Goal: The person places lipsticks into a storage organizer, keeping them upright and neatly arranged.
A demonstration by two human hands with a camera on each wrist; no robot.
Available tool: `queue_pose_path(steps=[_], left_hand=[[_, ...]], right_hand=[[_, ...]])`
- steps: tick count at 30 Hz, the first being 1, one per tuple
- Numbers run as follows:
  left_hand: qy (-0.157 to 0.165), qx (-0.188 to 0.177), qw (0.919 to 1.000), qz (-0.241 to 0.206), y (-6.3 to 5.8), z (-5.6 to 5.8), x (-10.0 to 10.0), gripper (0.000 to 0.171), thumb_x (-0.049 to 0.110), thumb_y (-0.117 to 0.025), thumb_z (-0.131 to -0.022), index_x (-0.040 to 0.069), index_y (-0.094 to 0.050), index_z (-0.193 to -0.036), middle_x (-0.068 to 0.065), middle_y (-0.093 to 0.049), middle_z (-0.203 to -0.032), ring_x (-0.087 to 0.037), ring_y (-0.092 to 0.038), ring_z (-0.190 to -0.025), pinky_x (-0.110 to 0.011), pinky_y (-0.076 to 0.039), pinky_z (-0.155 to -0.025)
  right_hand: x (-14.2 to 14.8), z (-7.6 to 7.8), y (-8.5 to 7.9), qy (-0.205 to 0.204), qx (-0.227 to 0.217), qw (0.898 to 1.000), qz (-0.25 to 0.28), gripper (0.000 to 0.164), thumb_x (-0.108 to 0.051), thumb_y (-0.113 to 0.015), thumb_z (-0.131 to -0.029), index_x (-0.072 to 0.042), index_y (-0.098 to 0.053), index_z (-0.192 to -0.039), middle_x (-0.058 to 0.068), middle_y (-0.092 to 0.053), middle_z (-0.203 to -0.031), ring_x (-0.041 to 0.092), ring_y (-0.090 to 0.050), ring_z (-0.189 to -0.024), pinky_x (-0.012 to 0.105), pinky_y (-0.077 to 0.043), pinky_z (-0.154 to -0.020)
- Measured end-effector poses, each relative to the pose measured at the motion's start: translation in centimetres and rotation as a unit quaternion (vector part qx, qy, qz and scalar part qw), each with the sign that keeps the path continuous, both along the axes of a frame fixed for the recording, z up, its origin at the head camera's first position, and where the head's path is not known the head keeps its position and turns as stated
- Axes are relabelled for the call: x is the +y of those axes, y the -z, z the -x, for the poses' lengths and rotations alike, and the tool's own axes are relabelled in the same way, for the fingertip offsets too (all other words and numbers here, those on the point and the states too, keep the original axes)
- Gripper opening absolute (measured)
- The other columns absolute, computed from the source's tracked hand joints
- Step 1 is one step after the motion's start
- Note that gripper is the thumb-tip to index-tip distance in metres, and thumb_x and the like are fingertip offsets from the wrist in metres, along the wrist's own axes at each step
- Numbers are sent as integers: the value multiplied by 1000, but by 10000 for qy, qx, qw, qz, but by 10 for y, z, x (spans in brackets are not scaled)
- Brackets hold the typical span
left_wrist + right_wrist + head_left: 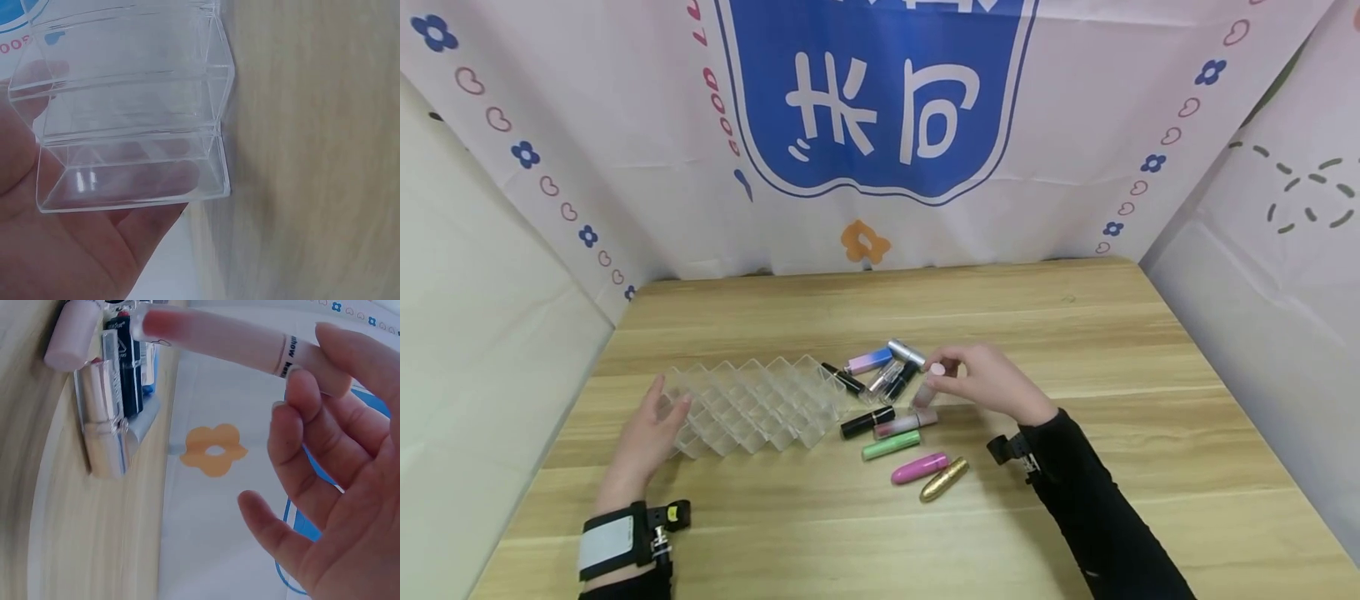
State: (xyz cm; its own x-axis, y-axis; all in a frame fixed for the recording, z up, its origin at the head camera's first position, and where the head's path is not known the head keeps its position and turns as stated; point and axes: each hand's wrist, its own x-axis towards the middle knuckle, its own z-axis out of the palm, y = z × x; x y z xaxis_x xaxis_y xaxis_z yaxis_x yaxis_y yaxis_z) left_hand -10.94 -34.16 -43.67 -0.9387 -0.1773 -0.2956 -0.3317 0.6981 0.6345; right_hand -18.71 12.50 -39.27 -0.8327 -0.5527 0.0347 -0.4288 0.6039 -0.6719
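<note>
A clear plastic lipstick organizer with rows of diamond-shaped compartments lies on the table at left. My left hand holds its left end, and in the left wrist view fingers show through the clear wall. Right of the pile, my right hand pinches a lip gloss tube by its pale pink cap end between thumb and fingertips. The tube is frosted, with reddish colour at its far end and dark lettering near the cap. In the head view it tilts, cap up, close over the lipsticks.
Between the organizer and my right hand lie a blue-and-pink tube, a silver tube and several black or clear lipsticks. Nearer me are a black tube, another pink gloss, a green tube, a magenta tube and a gold tube.
</note>
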Motion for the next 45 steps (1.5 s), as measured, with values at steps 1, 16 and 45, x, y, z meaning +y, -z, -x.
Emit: queue_pose_path(steps=[1,16,45], left_hand=[[18,-5,10000,7,0,0,0,84,60,-25,-101,11,16,-155,-39,-11,-156,-63,-14,-139,-77,-18,-108],[291,8,9992,264,-3,0,0,88,61,-23,-101,3,19,-153,-40,-11,-155,-63,-17,-138,-75,-20,-109],[416,162,9979,479,-2,-2,-1,84,56,-22,-104,0,16,-153,-41,-17,-152,-65,-20,-136,-76,-22,-107]], right_hand=[[-2,1,-1,-6,20,10000,2,20,-29,-69,-91,-18,-72,-107,-9,-66,-85,11,-56,-80,28,-45,-71],[-30,6,-15,-273,824,9962,-12,16,-28,-70,-91,-16,-73,-102,-9,-66,-80,5,-55,-72,21,-47,-64],[-85,6,-7,-299,1812,9814,560,22,-28,-71,-91,-11,-73,-106,-2,-73,-90,5,-63,-76,22,-56,-71]])
